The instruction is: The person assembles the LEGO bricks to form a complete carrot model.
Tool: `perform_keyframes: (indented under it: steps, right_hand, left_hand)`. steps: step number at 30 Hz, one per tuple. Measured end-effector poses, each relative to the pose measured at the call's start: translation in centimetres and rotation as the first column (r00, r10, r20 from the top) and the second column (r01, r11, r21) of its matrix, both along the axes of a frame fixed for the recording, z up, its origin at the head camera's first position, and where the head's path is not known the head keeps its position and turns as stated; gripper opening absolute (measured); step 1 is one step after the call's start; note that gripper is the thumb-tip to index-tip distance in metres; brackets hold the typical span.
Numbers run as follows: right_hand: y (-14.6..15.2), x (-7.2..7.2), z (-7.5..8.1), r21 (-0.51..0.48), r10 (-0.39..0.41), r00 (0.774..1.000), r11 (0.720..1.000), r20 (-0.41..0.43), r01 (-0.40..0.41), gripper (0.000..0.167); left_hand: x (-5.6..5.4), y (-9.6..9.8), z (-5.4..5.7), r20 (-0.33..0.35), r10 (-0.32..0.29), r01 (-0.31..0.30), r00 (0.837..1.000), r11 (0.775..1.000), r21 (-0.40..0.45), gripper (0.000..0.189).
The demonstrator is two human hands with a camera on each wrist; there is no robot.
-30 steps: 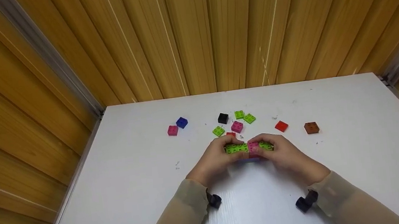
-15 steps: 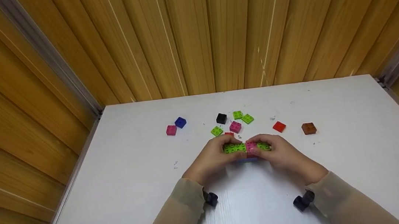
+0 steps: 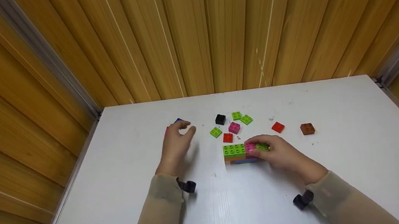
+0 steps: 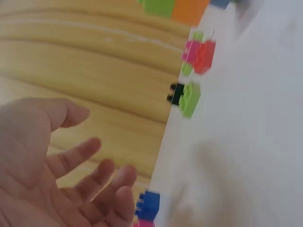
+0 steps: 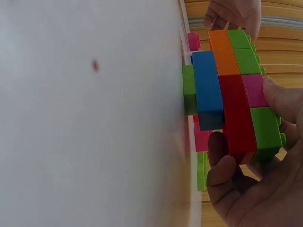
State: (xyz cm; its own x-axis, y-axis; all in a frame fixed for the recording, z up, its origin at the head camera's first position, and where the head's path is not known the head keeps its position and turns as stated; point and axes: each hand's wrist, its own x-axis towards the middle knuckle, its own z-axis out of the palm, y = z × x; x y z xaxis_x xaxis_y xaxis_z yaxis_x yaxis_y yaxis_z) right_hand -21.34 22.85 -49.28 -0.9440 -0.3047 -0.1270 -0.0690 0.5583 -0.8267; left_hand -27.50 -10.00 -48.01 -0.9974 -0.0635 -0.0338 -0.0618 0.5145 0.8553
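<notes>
A built block of toy bricks (image 3: 234, 152) stands on the table, with green and pink bricks along its top. In the right wrist view its lower layers show orange, red (image 5: 236, 109), blue (image 5: 207, 85) and a small green brick at the bottom. My right hand (image 3: 286, 154) grips its right end, thumb against the pink brick. My left hand (image 3: 174, 148) is off to the left, fingers loosely bent and holding nothing. Nearest to it are a blue brick (image 4: 149, 205) and a pink brick (image 4: 144, 223), both partly hidden behind that hand in the head view.
Behind the block lie a red brick (image 3: 227, 137), a pink brick (image 3: 234, 127), a black brick (image 3: 220, 119) and several small green bricks (image 3: 215, 132). Farther right are another red brick (image 3: 278, 127) and a brown brick (image 3: 307, 128). Wood-look panels (image 3: 228, 34) rise beyond the table.
My left hand has let go of the block's left end and moved left and away from me, to the blue and pink bricks. The right hand keeps its grip on the block.
</notes>
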Motion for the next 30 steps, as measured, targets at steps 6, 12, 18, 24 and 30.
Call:
perform_keyframes:
  steps: [6,12,18,24,30]
  right_hand:
    - [0.0,-0.2,-0.2,0.022,0.007,0.999,1.000,-0.048,-0.006,0.039]
    - [0.1,-0.3,-0.3,0.030,0.011,0.998,1.000,-0.059,-0.009,0.038]
    - [0.0,-0.2,-0.3,0.020,0.017,0.999,1.000,-0.042,-0.016,0.039]
    - [0.1,-0.2,-0.3,0.022,0.009,0.999,1.000,-0.033,-0.008,0.039]
    - [0.3,-0.2,-0.3,0.027,0.013,0.999,1.000,-0.046,-0.012,0.038]
  left_hand:
    - [-1.2,-2.6,-1.2,0.018,0.142,-0.144,0.990,0.985,0.096,0.056]
    - [-1.8,-3.6,-2.4,0.059,0.187,-0.193,0.981,0.976,0.104,0.060]
    - [-2.3,-4.4,-3.6,0.044,0.195,-0.198,0.980,0.975,0.103,0.058]
    - [-2.9,-5.0,-4.6,-0.001,0.190,-0.189,0.982,0.979,0.077,0.063]
    - [-3.0,-5.1,-4.6,0.042,0.153,-0.157,0.987,0.979,0.128,0.068]
